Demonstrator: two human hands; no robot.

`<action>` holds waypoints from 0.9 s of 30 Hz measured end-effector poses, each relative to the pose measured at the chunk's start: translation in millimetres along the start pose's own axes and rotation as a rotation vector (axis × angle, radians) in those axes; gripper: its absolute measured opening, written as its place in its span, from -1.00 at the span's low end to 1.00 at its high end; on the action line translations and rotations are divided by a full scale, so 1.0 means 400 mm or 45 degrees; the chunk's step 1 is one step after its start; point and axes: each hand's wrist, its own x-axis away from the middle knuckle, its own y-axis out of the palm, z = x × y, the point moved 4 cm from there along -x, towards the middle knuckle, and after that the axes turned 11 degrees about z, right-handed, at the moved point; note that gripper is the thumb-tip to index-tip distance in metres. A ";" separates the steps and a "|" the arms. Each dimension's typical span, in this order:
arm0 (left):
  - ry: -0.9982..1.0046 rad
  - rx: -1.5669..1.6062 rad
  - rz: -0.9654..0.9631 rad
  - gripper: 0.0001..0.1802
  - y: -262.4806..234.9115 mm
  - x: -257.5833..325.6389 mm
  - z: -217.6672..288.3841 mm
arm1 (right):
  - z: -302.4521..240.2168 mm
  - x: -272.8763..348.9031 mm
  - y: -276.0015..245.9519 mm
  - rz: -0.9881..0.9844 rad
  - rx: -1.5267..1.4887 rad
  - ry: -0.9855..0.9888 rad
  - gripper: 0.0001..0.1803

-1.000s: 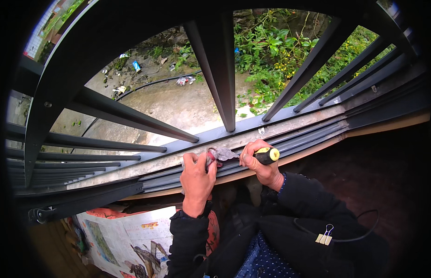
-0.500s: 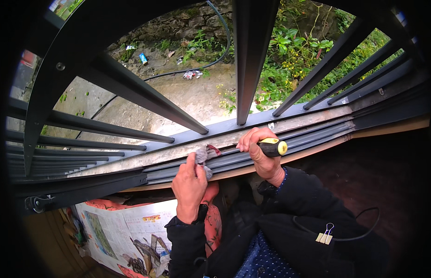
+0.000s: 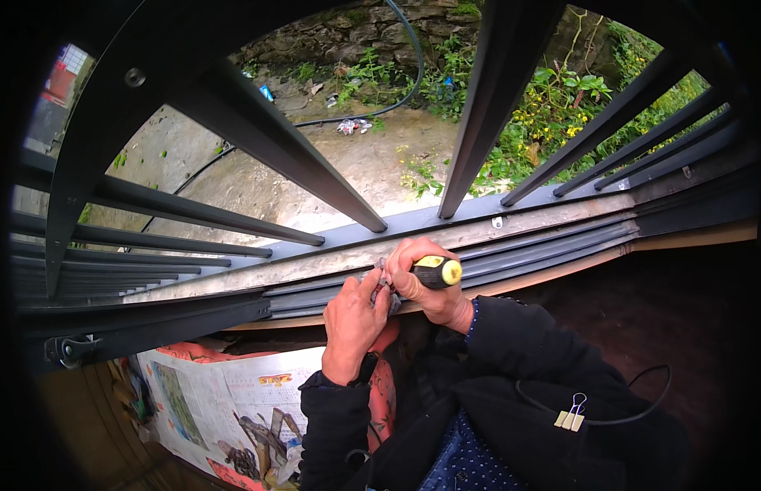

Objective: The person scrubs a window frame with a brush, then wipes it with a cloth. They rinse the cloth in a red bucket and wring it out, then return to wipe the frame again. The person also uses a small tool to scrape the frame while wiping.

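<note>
— What are the hands doing at the window?

— The right hand (image 3: 425,278) is clenching round a screwdriver (image 3: 437,272) with a yellow and black handle, lying it along the window track (image 3: 544,250), roughly at the middle of the sill's length. The tip is hiding behind the fingers, so I cannot tell what it is touching.

— And the other one?

— The left hand (image 3: 353,321) is pinching a small grey rag (image 3: 383,286) against the inner edge of the track, just beside the right hand, the two hands touching.

— Anything around them?

— Dark window bars (image 3: 478,114) are rising from the far edge of the sill, and a newspaper (image 3: 225,401) is lying below the sill, near the left sleeve.
</note>
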 end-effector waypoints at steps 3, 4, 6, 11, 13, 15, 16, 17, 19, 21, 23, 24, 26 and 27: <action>-0.027 0.051 0.081 -0.61 -0.006 0.011 -0.008 | 0.014 0.003 0.001 -0.035 0.074 -0.037 -0.76; -0.044 0.060 0.101 -0.59 -0.008 0.017 -0.011 | 0.016 0.007 -0.002 -0.052 0.085 -0.036 -0.75; -0.052 0.135 0.224 -0.53 -0.018 0.030 -0.018 | 0.014 0.017 -0.007 -0.228 0.189 -0.060 -0.72; -0.178 0.172 0.351 -0.41 -0.017 0.065 -0.048 | 0.022 0.013 -0.016 -0.310 0.305 -0.123 -0.77; -0.119 0.179 0.367 -0.44 -0.013 0.073 -0.052 | 0.032 0.014 0.012 -0.440 0.430 -0.274 -0.78; -0.070 0.187 0.370 -0.49 -0.009 0.075 -0.059 | 0.048 0.015 0.045 -0.516 0.446 -0.413 -0.80; -0.095 0.212 0.385 -0.50 -0.008 0.075 -0.065 | 0.058 0.016 0.060 -0.588 0.421 -0.416 -0.80; -0.116 0.219 0.379 -0.52 -0.005 0.074 -0.068 | 0.061 0.019 0.068 -0.650 0.429 -0.460 -0.80; -0.119 0.187 0.433 -0.61 -0.001 0.069 -0.063 | 0.065 0.018 0.070 -0.741 0.400 -0.402 -0.78; -0.125 0.183 0.408 -0.66 0.016 0.063 -0.044 | 0.048 0.012 0.042 -0.757 0.388 -0.416 -0.77; -0.096 0.178 0.416 -0.79 0.037 0.057 -0.010 | 0.028 0.001 0.010 -0.772 0.354 -0.345 -0.74; -0.097 0.156 0.393 -0.81 0.048 0.056 0.008 | 0.016 0.000 -0.003 -0.792 0.368 -0.353 -0.74; -0.048 0.103 0.389 -0.84 0.063 0.050 0.046 | -0.005 -0.007 -0.030 -0.834 0.386 -0.327 -0.74; -0.042 0.086 0.374 -0.83 0.077 0.047 0.070 | -0.022 -0.009 -0.051 -0.786 0.370 -0.332 -0.71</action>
